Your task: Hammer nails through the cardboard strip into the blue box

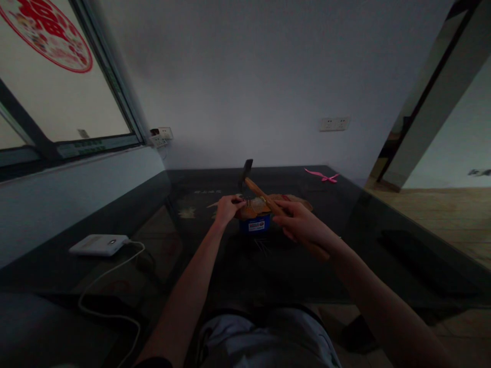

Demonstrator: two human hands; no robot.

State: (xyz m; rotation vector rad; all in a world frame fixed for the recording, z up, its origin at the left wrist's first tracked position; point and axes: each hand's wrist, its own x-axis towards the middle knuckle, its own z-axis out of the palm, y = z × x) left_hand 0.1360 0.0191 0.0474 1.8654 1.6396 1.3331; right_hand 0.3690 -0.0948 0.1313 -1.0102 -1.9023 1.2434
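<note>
My right hand point(301, 225) is closed round the wooden handle of a hammer point(256, 188), whose dark head is raised above a wooden piece point(286, 201). That wood lies on a blue box point(256, 224) on the dark glass table point(345, 220). My left hand point(227, 208) is pinched shut at the wood's left end, holding something small that I cannot make out. Several thin nails seem to lie on the glass just in front of the box.
A white power bank point(98, 244) with a white cable point(111, 286) lies at the left. A pink object point(322, 176) rests at the table's far right. A window and wall sockets point(161, 137) are at the left, a doorway at the right.
</note>
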